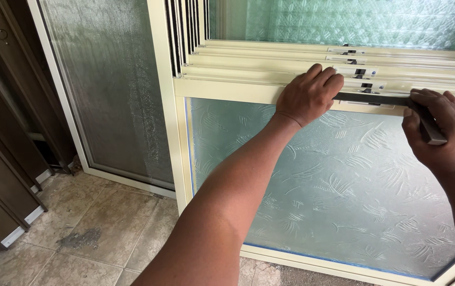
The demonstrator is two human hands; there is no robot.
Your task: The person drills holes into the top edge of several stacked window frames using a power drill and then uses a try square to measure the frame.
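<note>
The dark strip (397, 106), a narrow gasket-like length of grey-black material, lies along the upper edge of the cream frame rail (227, 91), just below the stacked frame sections (269, 58) and just above the patterned glass pane (338, 185). The left hand (308, 95) is curled over the rail with its fingertips pressing the strip's near end against the frame. The right hand (439, 135) is closed around the free end, which projects past the fingers towards the right edge of the frame. The strip appears light and somewhat flexible, so it is likely to sag or twist if held at one point only; a hold at both ends, as shown, keeps it straight. Its surface looks matt rather than slick, so a light pinch should be enough. The pane below is textured glass and must be judged fragile: pressure belongs on the metal rail, not on the glass. The rail itself looks stiff, with hard corners and small dark fittings (359, 72) set into the sections above, which could catch fingers. The frame stands upright on the tiled floor (100, 222), leaning near a frosted panel (105, 90) and dark brown frames (0, 159) at the left.
</note>
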